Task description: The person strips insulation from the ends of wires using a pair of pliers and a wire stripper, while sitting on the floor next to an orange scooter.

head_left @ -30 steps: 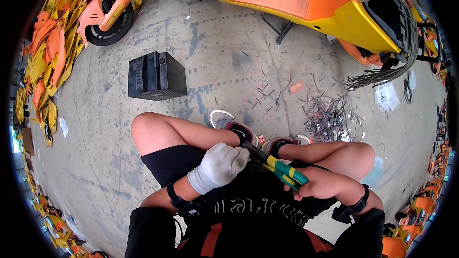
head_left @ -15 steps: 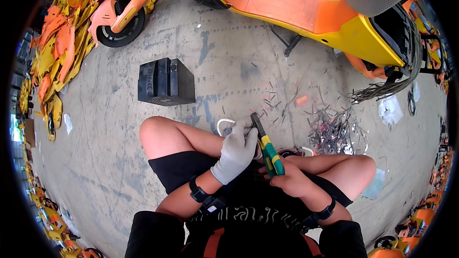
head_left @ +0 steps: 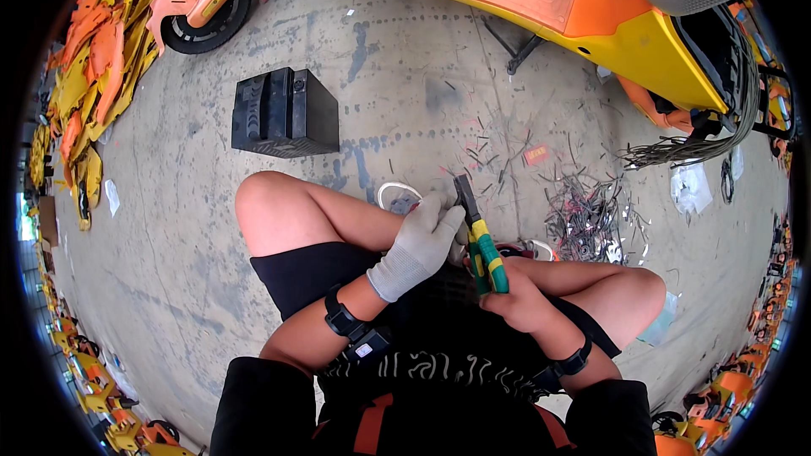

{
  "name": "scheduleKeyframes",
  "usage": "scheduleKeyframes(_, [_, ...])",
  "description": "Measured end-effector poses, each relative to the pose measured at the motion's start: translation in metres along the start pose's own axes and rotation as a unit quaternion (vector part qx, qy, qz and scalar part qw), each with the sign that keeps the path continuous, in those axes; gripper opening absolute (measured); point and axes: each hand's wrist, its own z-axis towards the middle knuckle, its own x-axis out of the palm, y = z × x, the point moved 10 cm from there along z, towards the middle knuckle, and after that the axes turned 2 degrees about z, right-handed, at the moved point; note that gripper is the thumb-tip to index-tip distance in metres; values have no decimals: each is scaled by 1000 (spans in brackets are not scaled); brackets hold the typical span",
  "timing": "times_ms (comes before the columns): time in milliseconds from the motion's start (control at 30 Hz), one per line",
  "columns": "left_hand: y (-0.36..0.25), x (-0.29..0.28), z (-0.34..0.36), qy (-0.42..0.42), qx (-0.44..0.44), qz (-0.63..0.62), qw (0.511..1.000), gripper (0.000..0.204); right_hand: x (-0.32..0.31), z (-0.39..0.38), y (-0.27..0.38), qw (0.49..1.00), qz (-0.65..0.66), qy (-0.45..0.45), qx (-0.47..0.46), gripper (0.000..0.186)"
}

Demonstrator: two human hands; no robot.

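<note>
Head view: L fingers bent in, gloved L hand (head_left: 416, 243) just beside plier jaws; can't tell if gripping smth. R hand (head_left: 515, 297) closed round green/yellow pliers (head_left: 479, 230), btwn the legs. Poss. nip if R squeezes w/ L fingertips so near; small bits dropped could get lost among scraps (head_left: 587, 219).

Green-and-yellow pliers (head_left: 481, 235), dark head foremost
</note>
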Motion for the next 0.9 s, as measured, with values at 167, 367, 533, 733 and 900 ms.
scheduleKeyframes(167, [6,-2,4,-8,50,9,999,24,0,0,5,998,52,15,12,65])
scheduleKeyframes(367, [-7,5,-4,17,4,-30,999,22,-1,-2,14,1000,-1,10,-16,63])
scheduleKeyframes(533, [-4,4,-4,0,32,-9,999,21,-4,-5,5,1000,-23,5,-8,63])
scheduleKeyframes(733, [-6,9,-6,32,-4,-42,999,20,0,-5,8,999,40,-2,28,62])
scheduleKeyframes(900, [-6,9,-8,19,-18,-31,999,20,4,-2,-2,998,-7,41,47,78])
